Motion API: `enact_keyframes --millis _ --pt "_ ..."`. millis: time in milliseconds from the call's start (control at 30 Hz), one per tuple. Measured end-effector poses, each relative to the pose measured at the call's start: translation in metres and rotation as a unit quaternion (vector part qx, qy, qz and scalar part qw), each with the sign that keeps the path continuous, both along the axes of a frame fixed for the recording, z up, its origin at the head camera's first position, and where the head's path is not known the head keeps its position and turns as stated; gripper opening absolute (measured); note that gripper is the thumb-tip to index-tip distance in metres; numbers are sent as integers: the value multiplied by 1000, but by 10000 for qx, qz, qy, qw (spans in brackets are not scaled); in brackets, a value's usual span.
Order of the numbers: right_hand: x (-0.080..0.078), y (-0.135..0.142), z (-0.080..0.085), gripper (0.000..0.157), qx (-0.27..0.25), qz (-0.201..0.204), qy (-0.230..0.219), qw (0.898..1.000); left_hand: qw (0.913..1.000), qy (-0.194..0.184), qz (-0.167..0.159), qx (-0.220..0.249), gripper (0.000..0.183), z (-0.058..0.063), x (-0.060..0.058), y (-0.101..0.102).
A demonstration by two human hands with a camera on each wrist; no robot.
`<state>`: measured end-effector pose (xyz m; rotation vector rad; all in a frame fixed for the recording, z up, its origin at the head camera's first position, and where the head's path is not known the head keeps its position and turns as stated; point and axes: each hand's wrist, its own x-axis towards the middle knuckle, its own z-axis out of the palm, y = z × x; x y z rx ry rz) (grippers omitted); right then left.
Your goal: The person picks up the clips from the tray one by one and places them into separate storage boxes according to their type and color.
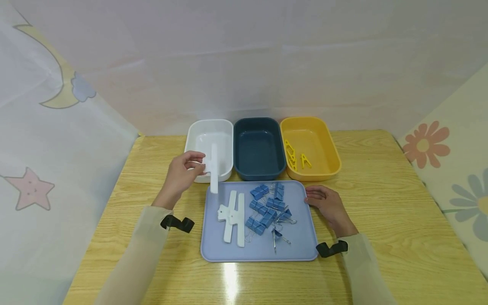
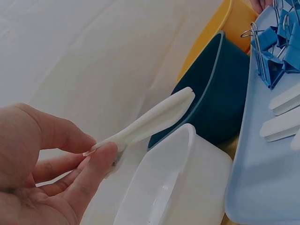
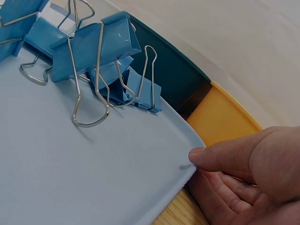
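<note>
Between thumb and fingers, my left hand (image 1: 184, 170) pinches a long white plastic bag clip (image 1: 214, 169) over the front of the white bin (image 1: 192, 137). In the left wrist view the bag clip (image 2: 154, 115) is above the bin's rim. My right hand (image 1: 327, 205) grips the right edge of the light blue tray (image 1: 263, 255) near its far corner; the right wrist view shows the thumb on the rim and the fingers beside or below it. Two more white bag clips (image 1: 240, 228) lie overlapping on the tray's left half. Several blue binder clips (image 1: 268, 217) are heaped to their right.
Behind the tray, a dark blue bin (image 1: 259, 172) stands between the white bin and a yellow bin (image 1: 322, 169). Several small yellow clips (image 1: 305, 161) lie in the yellow bin. All stand on a wooden table (image 1: 381, 190), with a fabric wall (image 1: 267, 63) behind.
</note>
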<state>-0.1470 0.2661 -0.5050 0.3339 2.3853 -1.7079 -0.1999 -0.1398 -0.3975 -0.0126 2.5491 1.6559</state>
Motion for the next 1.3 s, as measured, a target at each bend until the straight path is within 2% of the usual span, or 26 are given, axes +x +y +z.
enact_keyframes --millis 367,600,1300 --pt "0 -1 0 44 83 2 -33 10000 9999 75 -10 149 34 0 -8 2" --pt "1 0 2 45 31 81 106 9999 9997 41 17 242 35 0 -14 3" --pt "1 -1 3 45 3 -11 -24 10000 9999 -102 85 76 32 -3 -28 6"
